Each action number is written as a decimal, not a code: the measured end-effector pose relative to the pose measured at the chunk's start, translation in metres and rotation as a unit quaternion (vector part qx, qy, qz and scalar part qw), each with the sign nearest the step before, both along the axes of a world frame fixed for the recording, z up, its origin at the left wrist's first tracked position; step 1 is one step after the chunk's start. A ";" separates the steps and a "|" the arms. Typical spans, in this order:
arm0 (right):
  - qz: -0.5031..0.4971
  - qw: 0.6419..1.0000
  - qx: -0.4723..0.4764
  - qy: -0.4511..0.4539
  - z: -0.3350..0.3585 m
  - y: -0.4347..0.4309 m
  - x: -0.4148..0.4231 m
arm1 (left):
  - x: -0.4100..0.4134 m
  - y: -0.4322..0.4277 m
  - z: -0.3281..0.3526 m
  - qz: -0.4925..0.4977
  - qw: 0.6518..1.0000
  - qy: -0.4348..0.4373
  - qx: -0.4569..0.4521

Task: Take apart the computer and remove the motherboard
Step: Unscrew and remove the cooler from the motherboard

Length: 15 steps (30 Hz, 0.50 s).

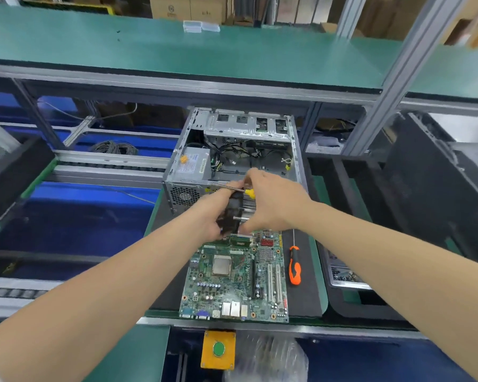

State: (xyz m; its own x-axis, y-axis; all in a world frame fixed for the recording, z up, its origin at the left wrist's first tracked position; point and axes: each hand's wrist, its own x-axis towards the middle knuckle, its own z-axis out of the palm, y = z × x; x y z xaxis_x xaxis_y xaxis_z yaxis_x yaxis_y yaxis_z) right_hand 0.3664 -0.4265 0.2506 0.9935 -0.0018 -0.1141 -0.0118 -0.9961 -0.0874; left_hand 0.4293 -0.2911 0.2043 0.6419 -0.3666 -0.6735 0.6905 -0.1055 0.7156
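The green motherboard (233, 277) lies flat on a black mat in front of the open grey computer case (232, 153). Its bare CPU (221, 266) shows. Above the board's far end, both hands hold a CPU cooler (239, 209) with a black fan and silver fins. My left hand (213, 213) grips the fan side and also holds a thin metal screwdriver shaft with a yellow handle (250, 193). My right hand (271, 202) grips the cooler's finned side from the right.
An orange and black screwdriver (294, 264) lies on the mat right of the board. A tray of screws (342, 275) sits further right. Black computer cases stand at right (436, 183) and far left. A yellow box with a green button (218, 350) is below the bench edge.
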 end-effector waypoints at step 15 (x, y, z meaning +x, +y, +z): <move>-0.011 0.989 -0.053 0.136 0.049 -0.197 -0.030 | -0.059 -0.189 0.016 -0.070 0.991 -0.030 -0.108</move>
